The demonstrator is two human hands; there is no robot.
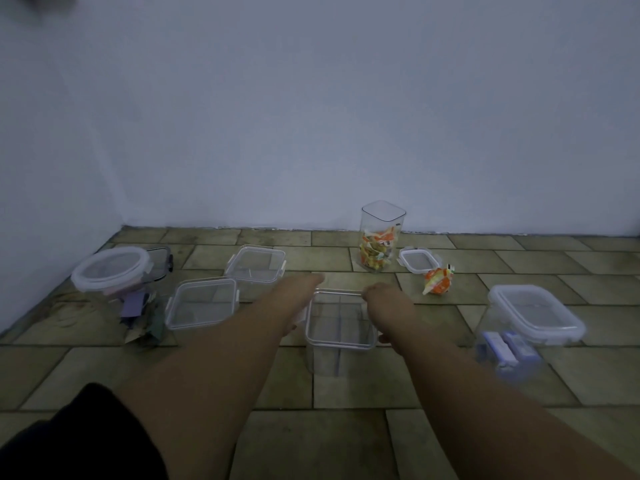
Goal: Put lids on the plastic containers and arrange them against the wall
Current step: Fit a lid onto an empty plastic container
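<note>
An open, clear square container (341, 336) with no lid stands on the tiled floor in the middle. My left hand (301, 294) lies against its left side, fingers reaching past the far left corner and thumb near the front. My right hand (386, 301) grips its right side, fingers curled at the far rim. A tall open container (381, 230) holding colourful wrappers stands near the wall (311, 133). Beside it lies a small loose lid (419, 260). Two lidded square containers (202, 303) (256, 263) sit to the left.
A round lidded container (110, 271) with purple scraps stands at far left, a dark lid (161, 259) behind it. At the right is a lidded container (535, 315) with bluish items inside. An orange wrapper (438, 280) lies on the floor. A side wall closes off the left.
</note>
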